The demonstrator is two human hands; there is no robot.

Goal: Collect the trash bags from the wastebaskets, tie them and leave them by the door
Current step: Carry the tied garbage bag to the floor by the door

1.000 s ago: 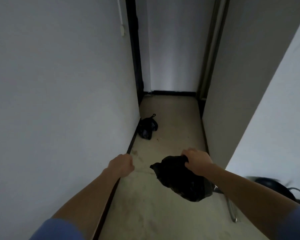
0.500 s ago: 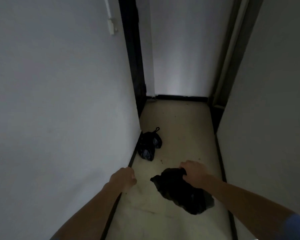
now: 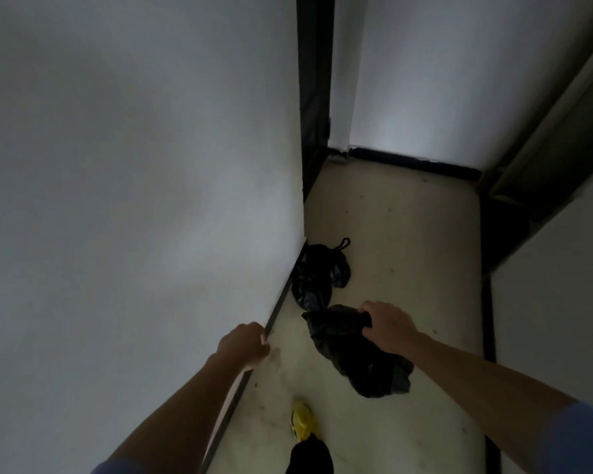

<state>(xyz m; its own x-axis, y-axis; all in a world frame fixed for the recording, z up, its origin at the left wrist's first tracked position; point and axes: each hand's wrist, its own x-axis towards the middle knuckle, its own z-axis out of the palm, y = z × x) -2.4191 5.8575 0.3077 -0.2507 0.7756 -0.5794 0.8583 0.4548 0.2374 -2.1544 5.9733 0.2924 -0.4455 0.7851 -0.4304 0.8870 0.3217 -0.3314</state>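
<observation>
Two bags: I count one black bundle on the floor (image 3: 408, 234) and one black trash bag in the air.
Held bag (image 3: 356, 357): it hangs below the right hand, clear of the floor, at centre view. I cannot tell whether its neck is knotted.
Right hand (image 3: 387, 325): the fingers are clamped round the bunched top of the held bag.
Left hand (image 3: 245, 343): at 9 o'clock of the right hand, close to the wall (image 3: 134, 200). Its fingers are curled in on themselves and hold nothing.
Floor bundle (image 3: 319, 275): this sits at 11 o'clock of the held bag, against the wall's dark skirting, with a knot loop (image 3: 344, 242) standing up from it.
Door frame (image 3: 314, 97): the dark upright at 12 o'clock, beyond the bundle.
Yellow shoe (image 3: 302, 420): at 6 o'clock, stepping forward.
Stage, as I judge it: the carry is nearly done, and set-down beside the bundle is left.
Risk 1: if the neck is untied, lowering the bag on its side could spill the contents.
Risk 2: thin plastic may slip from a one-handed grip.
Risk 3: in this dim light, a foot could catch the bundle.
</observation>
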